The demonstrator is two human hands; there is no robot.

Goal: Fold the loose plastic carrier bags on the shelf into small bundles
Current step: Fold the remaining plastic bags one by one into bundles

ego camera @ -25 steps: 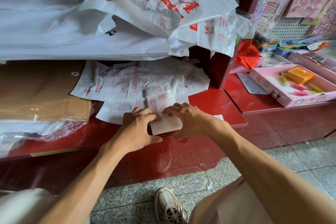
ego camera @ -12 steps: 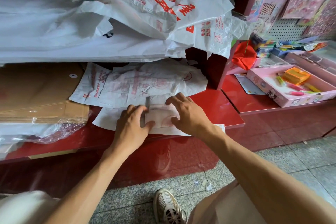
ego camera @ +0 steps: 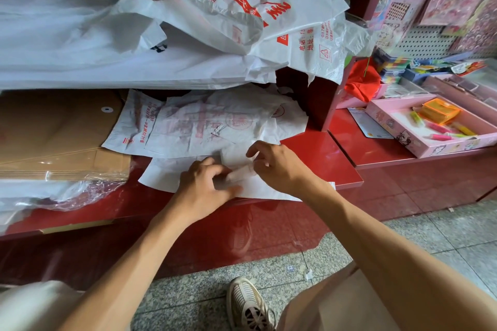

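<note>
While I work at the centre of the frame, my left hand (ego camera: 207, 187) and my right hand (ego camera: 279, 166) meet over one narrow folded strip of bag (ego camera: 239, 173) on the red shelf (ego camera: 320, 158). Each hand's grip is narrow: the fingers curl in and pinch the strip from either side, the left at its near end, the right at its far end. The strip lies on a flat white bag (ego camera: 166, 173) spread along the shelf's front edge.

I judge this bundle to be midway: folded down to a strip, not yet a tight packet. No finished bundle shows anywhere. Plenty is left. Flattened printed bags (ego camera: 204, 121) lie just behind my hands, and a big loose heap of carrier bags (ego camera: 228, 13) fills the upper half of the frame on the shelf above.

My fingers cover most of the strip, so I cannot tell how many folds it has. How many bags are in the heap is impossible to count. The brown envelopes (ego camera: 53, 129) at the left are cut off by the frame edge.
</note>
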